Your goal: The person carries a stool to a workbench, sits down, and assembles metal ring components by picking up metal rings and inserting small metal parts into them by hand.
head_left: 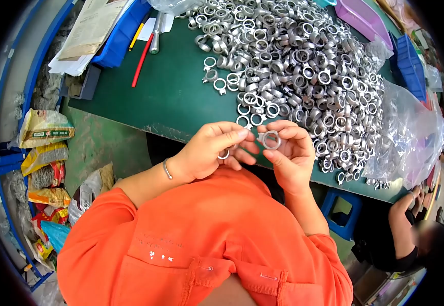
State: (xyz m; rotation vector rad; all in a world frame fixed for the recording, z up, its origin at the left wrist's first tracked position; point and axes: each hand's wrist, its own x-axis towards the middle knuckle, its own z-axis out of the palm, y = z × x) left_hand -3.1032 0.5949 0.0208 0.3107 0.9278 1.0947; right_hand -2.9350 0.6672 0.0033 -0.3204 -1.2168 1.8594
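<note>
My right hand (294,152) pinches a grey metal ring (270,140) with a small lug on its side, and the ring's opening faces up toward me. My left hand (213,145), with a bangle on its wrist, is close beside it with fingers curled. Part of another metal ring (224,154) shows among the left fingers, the rest hidden by them. Both hands are just in front of the table edge. Beyond them, a large heap of similar metal rings (303,71) covers the green table (171,97).
A red pencil-like stick (142,60) and a screwdriver-like tool (156,33) lie at the back left, near a blue bin (117,43) with papers. Clear plastic bags (405,132) rest at the right. Another person's arm (403,219) is at lower right, near a blue stool (342,214).
</note>
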